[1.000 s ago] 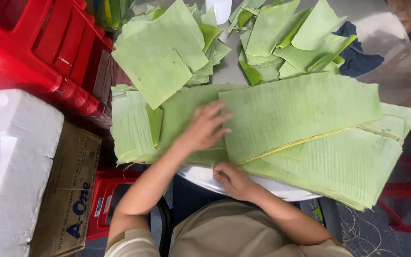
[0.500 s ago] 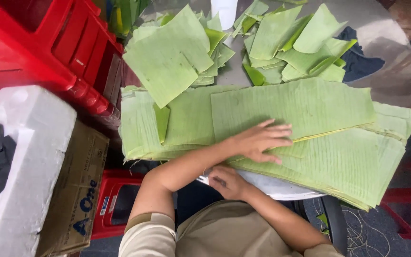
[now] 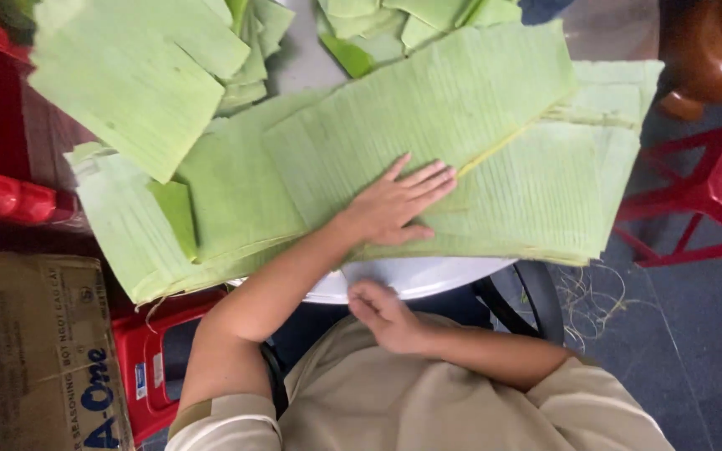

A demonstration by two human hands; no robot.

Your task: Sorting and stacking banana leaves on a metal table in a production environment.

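Sliding further right since the earlier frames, the left hand [image 3: 399, 205] now lies flat near the middle of the top banana leaf [image 3: 428, 125], palm down, fingers spread and pointing right and slightly away from the body; it grips nothing, only presses the leaf. Its bare forearm runs from the lower left across the leaf stack's near edge. The right hand [image 3: 382, 313] has stayed low by the white tabletop [image 3: 428, 276] rim, below the leaves, fingers loosely curled toward the left; whether it pinches anything I cannot tell.

The top leaf's long axis runs from lower left to upper right, its pale midrib edge slanting the same way. It rests on a stack of large leaves [image 3: 545, 192] covering the tabletop's near side; their number cannot be counted. Two heaps of smaller cut pieces [image 3: 139, 75] lie beyond. One cardboard box [image 3: 48, 351] sits at lower left, one red stool [image 3: 704, 192] at right.
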